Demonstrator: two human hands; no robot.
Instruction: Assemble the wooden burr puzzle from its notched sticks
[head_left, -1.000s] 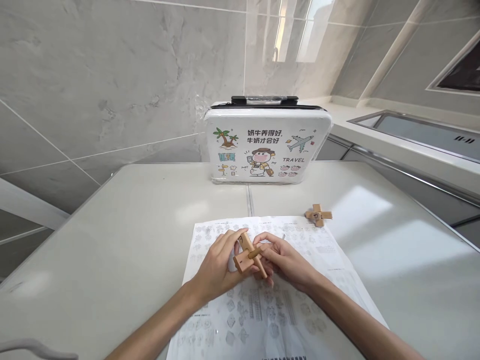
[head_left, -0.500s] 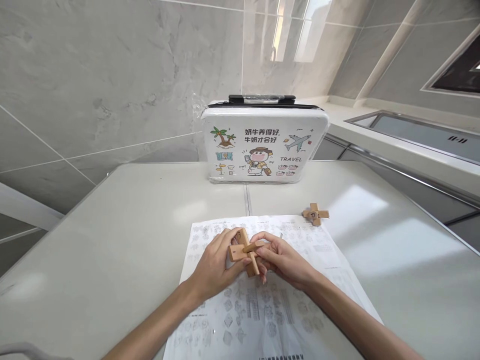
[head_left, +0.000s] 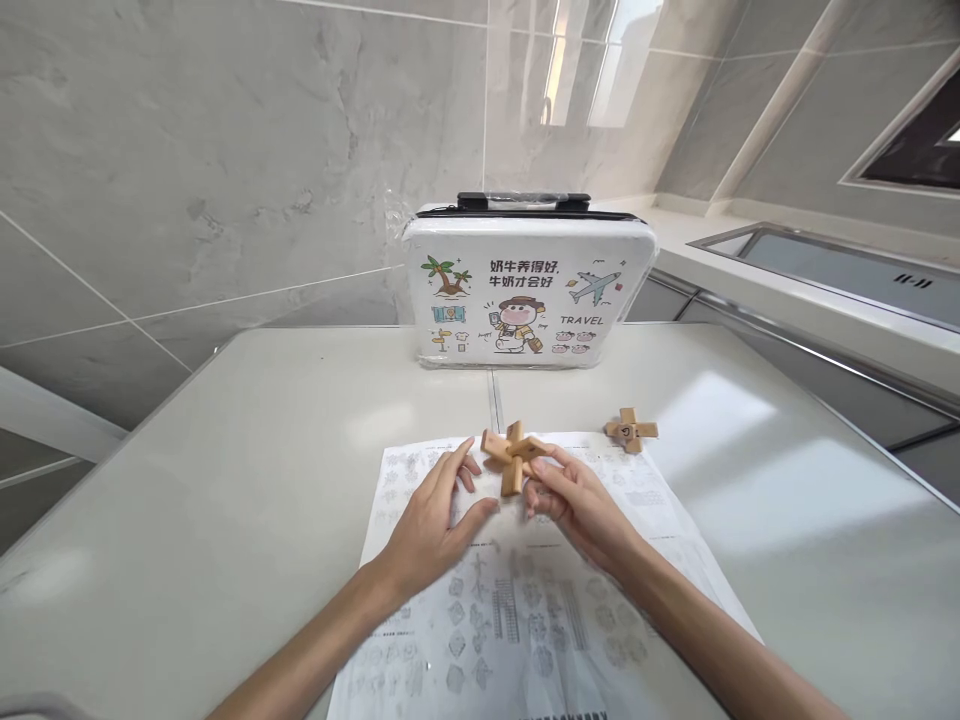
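A wooden cross-shaped puzzle (head_left: 512, 455) is pinched in the fingertips of my right hand (head_left: 576, 502), held above the far edge of a printed instruction sheet (head_left: 525, 610). My left hand (head_left: 431, 520) rests on the sheet just left of the puzzle with its fingers loosely spread and nothing in it. A second, smaller wooden cross puzzle (head_left: 630, 430) lies on the white table (head_left: 247, 480) to the right, beyond the sheet's corner.
A white toy suitcase (head_left: 525, 290) with cartoon prints and a black handle stands upright at the table's back edge against the tiled wall. A counter with a steel sink (head_left: 847, 265) runs along the right.
My left hand has let go of the puzzle. My right hand has carried it away from me toward the sheet's far edge.
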